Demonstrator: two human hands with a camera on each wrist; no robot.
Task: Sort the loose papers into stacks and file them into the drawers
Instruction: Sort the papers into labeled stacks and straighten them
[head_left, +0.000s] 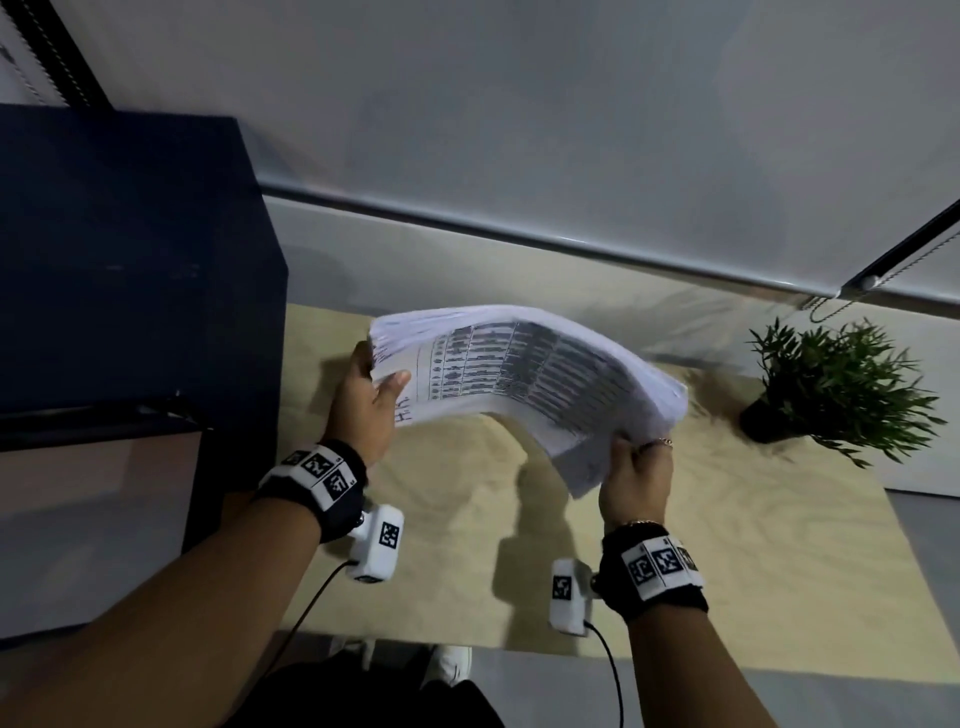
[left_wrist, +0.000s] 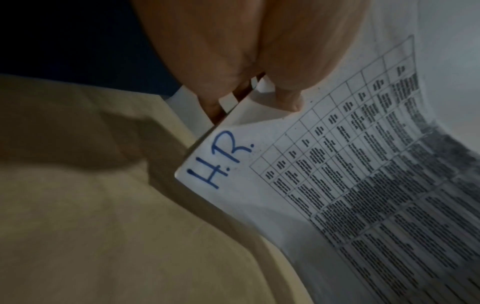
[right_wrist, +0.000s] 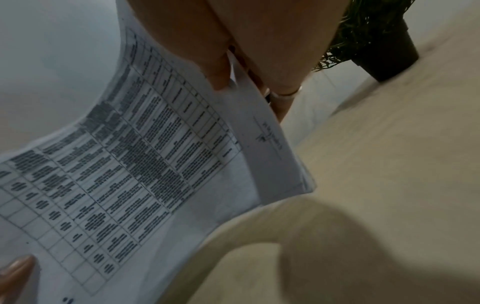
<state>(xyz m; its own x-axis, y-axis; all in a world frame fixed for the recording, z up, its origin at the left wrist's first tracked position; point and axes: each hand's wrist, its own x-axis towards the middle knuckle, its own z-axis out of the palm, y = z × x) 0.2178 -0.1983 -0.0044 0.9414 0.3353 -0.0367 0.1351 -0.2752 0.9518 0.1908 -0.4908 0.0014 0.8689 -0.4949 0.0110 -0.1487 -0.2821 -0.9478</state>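
Observation:
A thick stack of printed papers (head_left: 524, 374) hangs bowed above the pale wooden table (head_left: 727, 561), its top sheet a table of text with "H.R." handwritten in blue at one corner (left_wrist: 221, 160). My left hand (head_left: 371, 400) grips the stack's left end, thumb on top and fingers underneath. My right hand (head_left: 636, 467) grips the right end, thumb (right_wrist: 219, 67) on the top sheet and fingers behind. The stack (right_wrist: 135, 164) sags toward the right hand. A dark blue drawer cabinet (head_left: 119, 270) stands at the left, its front mostly out of sight.
A small potted plant (head_left: 831, 389) in a black pot stands at the table's right rear (right_wrist: 384, 41). A white wall with a grey ledge (head_left: 571, 244) runs behind the table. Pale floor shows to the right and front of the table.

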